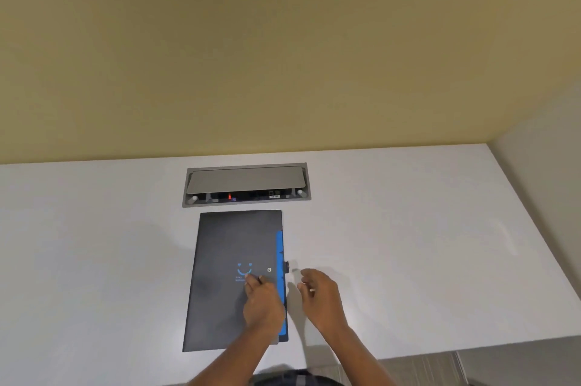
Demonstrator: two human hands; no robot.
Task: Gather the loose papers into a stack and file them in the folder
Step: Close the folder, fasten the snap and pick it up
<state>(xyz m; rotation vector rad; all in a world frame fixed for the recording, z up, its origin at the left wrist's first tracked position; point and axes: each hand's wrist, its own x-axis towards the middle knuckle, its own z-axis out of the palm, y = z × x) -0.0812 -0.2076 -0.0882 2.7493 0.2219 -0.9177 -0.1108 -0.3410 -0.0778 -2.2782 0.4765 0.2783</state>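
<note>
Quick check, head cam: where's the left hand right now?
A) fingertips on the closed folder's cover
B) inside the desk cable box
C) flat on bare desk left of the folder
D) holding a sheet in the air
A: the left hand rests its fingertips on the dark cover of the closed folder, beside the blue logo.

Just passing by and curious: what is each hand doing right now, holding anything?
Left hand: fingers resting on the closed black folder, gripping nothing.
Right hand: open above the white desk, empty.
</note>
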